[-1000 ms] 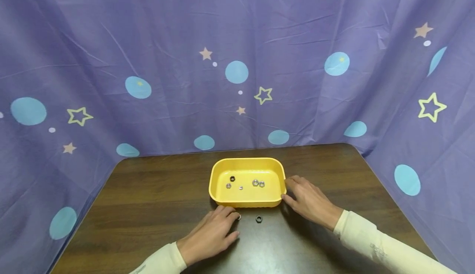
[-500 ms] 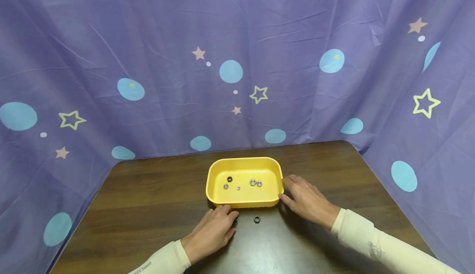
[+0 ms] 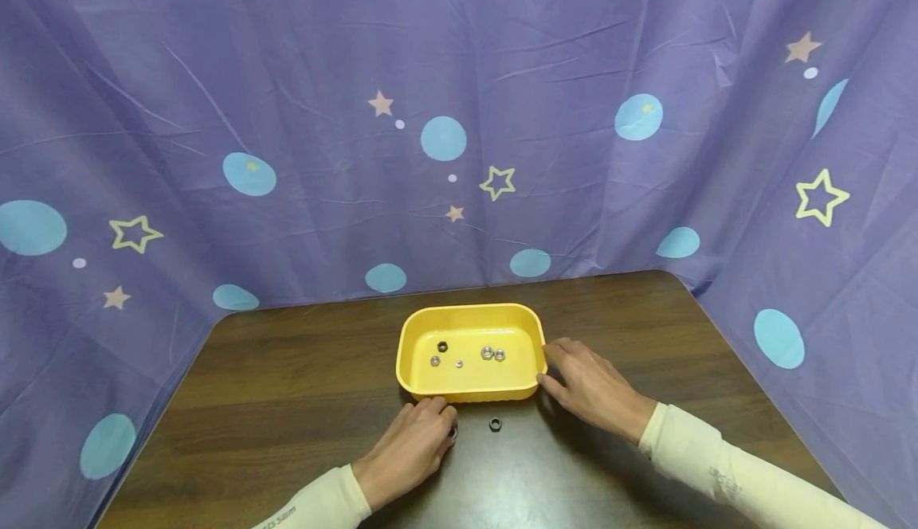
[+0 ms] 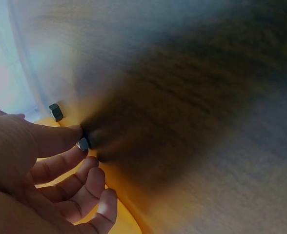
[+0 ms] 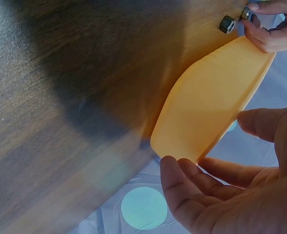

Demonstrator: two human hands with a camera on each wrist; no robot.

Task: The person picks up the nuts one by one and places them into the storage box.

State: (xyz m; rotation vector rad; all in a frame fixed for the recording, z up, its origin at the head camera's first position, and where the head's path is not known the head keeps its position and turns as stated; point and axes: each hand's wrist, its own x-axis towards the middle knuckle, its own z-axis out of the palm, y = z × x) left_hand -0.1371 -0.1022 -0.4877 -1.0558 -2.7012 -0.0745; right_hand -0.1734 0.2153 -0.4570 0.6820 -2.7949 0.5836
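In the head view, my left hand (image 3: 409, 448) is low at the table, just in front of the yellow tray (image 3: 469, 395). Its thumb and index finger pinch a small metal hex nut (image 4: 83, 144), partly covered by the fingertips. A dark hex nut (image 3: 496, 425) lies on the table to its right. My right hand (image 3: 591, 388) touches the tray's right side near the front corner, thumb and fingertips at the rim, fingers loosely bent. Inside the tray lie several nuts, among them a black nut (image 3: 442, 346) and a silver nut (image 3: 488, 353).
The brown wooden table (image 3: 301, 362) extends around the tray on all sides. A purple curtain (image 3: 330, 154) with stars and dots hangs behind it and along both sides.
The left thumb has closed in toward the index finger, and the nut at the fingertips has shifted slightly toward me. My right hand stays at the tray. The head view has shifted slightly.
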